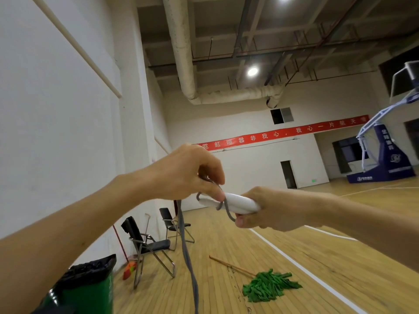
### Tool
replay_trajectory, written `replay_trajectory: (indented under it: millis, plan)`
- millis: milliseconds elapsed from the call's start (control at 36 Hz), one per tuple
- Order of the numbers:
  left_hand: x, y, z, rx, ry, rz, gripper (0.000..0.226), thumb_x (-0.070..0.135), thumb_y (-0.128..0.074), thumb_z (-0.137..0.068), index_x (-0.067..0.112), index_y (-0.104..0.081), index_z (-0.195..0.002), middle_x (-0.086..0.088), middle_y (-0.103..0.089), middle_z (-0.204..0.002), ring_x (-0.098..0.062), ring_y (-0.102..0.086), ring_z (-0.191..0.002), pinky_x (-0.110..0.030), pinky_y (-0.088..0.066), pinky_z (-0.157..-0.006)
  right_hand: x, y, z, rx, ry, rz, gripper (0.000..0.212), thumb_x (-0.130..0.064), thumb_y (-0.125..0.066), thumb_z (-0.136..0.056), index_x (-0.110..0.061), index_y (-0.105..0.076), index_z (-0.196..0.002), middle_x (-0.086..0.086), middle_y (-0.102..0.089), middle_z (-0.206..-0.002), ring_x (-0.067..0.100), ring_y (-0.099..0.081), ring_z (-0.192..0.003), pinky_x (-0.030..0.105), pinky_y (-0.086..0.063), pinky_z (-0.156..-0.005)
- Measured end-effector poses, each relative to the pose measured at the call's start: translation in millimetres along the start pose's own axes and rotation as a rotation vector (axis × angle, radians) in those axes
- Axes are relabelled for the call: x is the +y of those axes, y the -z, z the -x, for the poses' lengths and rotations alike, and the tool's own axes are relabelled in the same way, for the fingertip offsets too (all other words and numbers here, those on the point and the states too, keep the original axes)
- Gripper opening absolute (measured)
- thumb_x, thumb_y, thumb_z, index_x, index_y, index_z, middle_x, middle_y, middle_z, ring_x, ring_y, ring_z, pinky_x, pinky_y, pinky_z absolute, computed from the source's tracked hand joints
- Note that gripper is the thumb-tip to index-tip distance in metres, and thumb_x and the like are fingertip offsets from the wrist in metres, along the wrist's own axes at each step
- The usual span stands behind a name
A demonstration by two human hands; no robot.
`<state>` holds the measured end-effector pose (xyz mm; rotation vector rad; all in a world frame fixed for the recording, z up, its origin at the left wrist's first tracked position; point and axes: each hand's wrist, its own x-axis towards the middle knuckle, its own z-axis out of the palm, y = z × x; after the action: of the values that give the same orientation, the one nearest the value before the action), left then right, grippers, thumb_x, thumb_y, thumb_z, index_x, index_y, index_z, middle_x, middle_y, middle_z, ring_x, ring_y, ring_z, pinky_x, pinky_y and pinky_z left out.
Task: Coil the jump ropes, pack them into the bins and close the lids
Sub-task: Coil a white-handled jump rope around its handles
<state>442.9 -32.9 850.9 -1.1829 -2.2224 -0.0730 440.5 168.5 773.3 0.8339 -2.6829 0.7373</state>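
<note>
Pale wooden sports-hall flooring runs away between white walls, with a white painted line crossing it on the right. Near left stands a green plastic bin with a black liner (86,288), and just beyond it a red-and-orange broom (129,268) leans against the wall. Two black folding metal chairs (147,243) stand by that wall, one farther off than the other. In the middle, raised well above the floor, the left hand (186,173) reaches in from the left with curled fingers; its grip pinches the grey jump rope cord (188,257) right at the tip of the white plastic handles (235,203). From there the cord hangs down in a long doubled length toward the near floor, and one turn of it crosses over the handles. The right hand (267,209) comes in from the right, its grip wrapped round the far end of the handles, with the thumb underneath touching a short loose end of cord. On the floor below lies a green strip-cloth mop with a wooden stick (269,286). On the far wall hangs a long red banner (283,132), and at far right stands a blue basketball hoop stand (385,159).
</note>
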Motion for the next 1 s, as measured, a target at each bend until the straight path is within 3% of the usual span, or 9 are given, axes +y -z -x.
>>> replay_trajectory:
  millis: [83,167,250,444,583,694,1000]
  plan:
    - [1.7,5.6,2.2,-0.181,0.058,0.247,0.010,0.021,-0.082,-0.079,0.017,-0.077,-0.086,0.007,-0.072,-0.076,-0.006,-0.065,-0.072,-0.015,-0.049,-0.066,-3.8,0.9,6.4,-0.034,0.060,0.102,0.014,-0.034,-0.062,-0.098,-0.021,-0.060,-0.093,-0.002,-0.053,-0.077,0.012,-0.048,-0.067,0.027,-0.044,-0.067]
    - [0.3,9.3,5.6,-0.284,0.113,0.408,0.005,0.016,-0.078,-0.082,0.012,-0.077,-0.085,0.003,-0.071,-0.071,-0.006,-0.061,-0.065,-0.015,-0.046,-0.060,-7.9,1.8,9.5,-0.071,0.083,0.151,0.020,-0.036,-0.062,-0.098,-0.016,-0.062,-0.104,-0.004,-0.055,-0.078,0.009,-0.048,-0.066,0.024,-0.042,-0.065]
    - [-5.4,8.1,9.6,-0.338,0.158,0.558,0.007,0.020,-0.076,-0.082,0.013,-0.078,-0.081,-0.005,-0.068,-0.071,-0.013,-0.054,-0.061,-0.019,-0.044,-0.055,-10.5,2.8,10.3,-0.093,0.130,0.172,0.016,-0.037,-0.062,-0.098,-0.020,-0.061,-0.099,-0.005,-0.054,-0.075,0.005,-0.046,-0.061,0.020,-0.039,-0.061]
    - [-11.0,3.4,16.0,-0.310,0.190,0.769,0.009,0.027,-0.075,-0.080,0.019,-0.077,-0.075,-0.001,-0.067,-0.071,-0.011,-0.058,-0.065,-0.020,-0.046,-0.061,-14.3,7.6,10.8,-0.088,0.201,0.144,0.012,-0.035,-0.062,-0.098,-0.024,-0.060,-0.093,-0.006,-0.055,-0.076,0.002,-0.046,-0.059,0.014,-0.040,-0.058]
    - [-13.4,-2.5,18.2,-0.275,0.232,0.939,0.015,0.018,-0.069,-0.087,0.009,-0.066,-0.075,-0.001,-0.064,-0.068,-0.007,-0.061,-0.062,-0.018,-0.051,-0.060,-15.5,8.5,8.9,-0.082,0.244,0.095,0.009,-0.033,-0.063,-0.097,-0.024,-0.061,-0.095,0.000,-0.058,-0.083,0.007,-0.050,-0.067,0.019,-0.045,-0.064]
    - [-17.8,-8.4,20.5,-0.301,0.202,1.045,0.024,0.036,-0.081,-0.078,0.018,-0.067,-0.074,0.003,-0.062,-0.073,-0.007,-0.060,-0.065,-0.020,-0.052,-0.061,-16.2,6.9,5.9,-0.074,0.272,0.045,0.013,-0.031,-0.064,-0.098,-0.017,-0.062,-0.096,0.003,-0.056,-0.082,0.012,-0.049,-0.067,0.025,-0.044,-0.065]
    - [-18.1,-22.3,17.9,-0.321,0.213,1.220,0.034,0.054,-0.084,-0.066,0.025,-0.065,-0.067,0.005,-0.054,-0.063,-0.008,-0.048,-0.053,-0.018,-0.043,-0.049,-19.0,11.7,2.6,-0.095,0.275,-0.093,0.011,-0.022,-0.063,-0.097,-0.023,-0.059,-0.087,-0.013,-0.052,-0.065,-0.002,-0.048,-0.053,0.012,-0.041,-0.052]
